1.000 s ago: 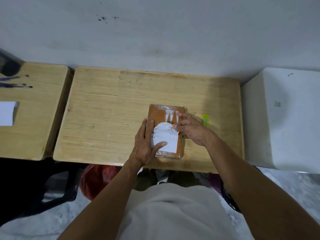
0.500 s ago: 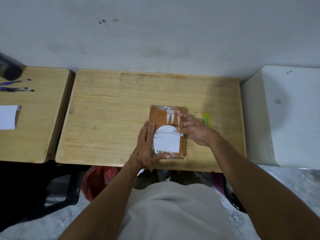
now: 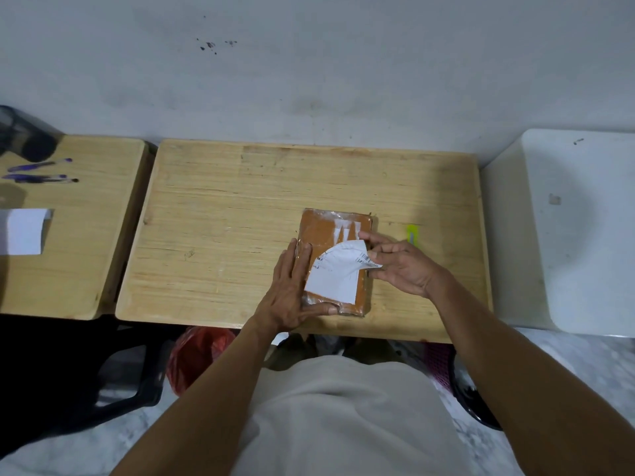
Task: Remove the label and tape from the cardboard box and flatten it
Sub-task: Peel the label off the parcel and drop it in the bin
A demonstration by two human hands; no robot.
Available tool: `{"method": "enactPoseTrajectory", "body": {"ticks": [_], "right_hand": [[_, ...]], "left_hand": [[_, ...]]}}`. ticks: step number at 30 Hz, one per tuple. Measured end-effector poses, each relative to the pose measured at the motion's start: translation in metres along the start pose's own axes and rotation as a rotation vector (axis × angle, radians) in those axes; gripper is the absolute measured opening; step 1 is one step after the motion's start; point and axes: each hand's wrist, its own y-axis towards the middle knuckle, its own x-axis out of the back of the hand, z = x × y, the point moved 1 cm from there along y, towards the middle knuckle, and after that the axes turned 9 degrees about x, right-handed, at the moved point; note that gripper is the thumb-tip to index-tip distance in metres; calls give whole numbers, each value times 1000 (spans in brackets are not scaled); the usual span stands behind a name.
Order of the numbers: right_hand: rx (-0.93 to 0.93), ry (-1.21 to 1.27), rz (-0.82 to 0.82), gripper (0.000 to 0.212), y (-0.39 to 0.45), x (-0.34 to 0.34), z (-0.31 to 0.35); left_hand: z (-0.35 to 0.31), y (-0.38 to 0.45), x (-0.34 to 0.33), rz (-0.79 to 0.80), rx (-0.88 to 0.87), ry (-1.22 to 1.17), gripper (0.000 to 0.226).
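Observation:
A flat brown cardboard box [image 3: 319, 231], wrapped in shiny clear tape, lies near the front edge of the middle wooden table [image 3: 223, 235]. A white label [image 3: 335, 276] covers the box's near half; its far right corner is curled up off the cardboard, with torn white scraps left above it. My right hand [image 3: 400, 266] pinches that lifted corner. My left hand [image 3: 292, 290] lies flat on the box's left edge, thumb along its front edge, pressing it down.
A yellow-green utility knife [image 3: 412, 233] lies just right of the box, partly behind my right hand. The left table [image 3: 86, 235] carries pens [image 3: 41, 171], a white paper [image 3: 22, 231] and a dark object. A white block [image 3: 577, 235] stands at the right. A red bag [image 3: 199, 355] lies under the table.
My right hand has pulled the label's far corner up and toward me, so more of it stands off the box. My left hand has stayed pressed on the box.

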Motion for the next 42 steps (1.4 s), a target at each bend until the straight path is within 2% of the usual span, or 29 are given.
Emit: {"method": "enactPoseTrajectory", "body": {"ticks": [5,10,15,20,23,26,30,34,38,42], "right_hand": [[22,221,-109,37,-10,2,-2],[114,384,-325,17,-19,8,2],[205,7,-457,9,-14,-6,46],[310,-207,-443,11,-15,-30,72],[335,-227,-407,12,-17,-39,75],[336,-175,-373,13,-22,-46,71],[299,-159,-362,15,-29,-51,64],[299,-198,-413,21,-36,-52,55],[277,-195,-465,26,-43,-42,48],[222,-142,-456,22,-53,-34,46]], "left_hand": [[-5,-2,1,55,124,-58,133],[-14,-4,2,31,157,-53,134],[-20,-10,9,-5,154,25,133],[-36,-8,36,-20,273,-231,144],[-58,-3,61,-127,277,-534,132],[-81,7,78,-210,366,-749,129],[-104,24,88,-341,469,-946,88],[-111,27,85,-370,506,-1063,54],[-106,19,85,-379,558,-1195,48],[-106,16,97,-294,565,-1381,51]]}}
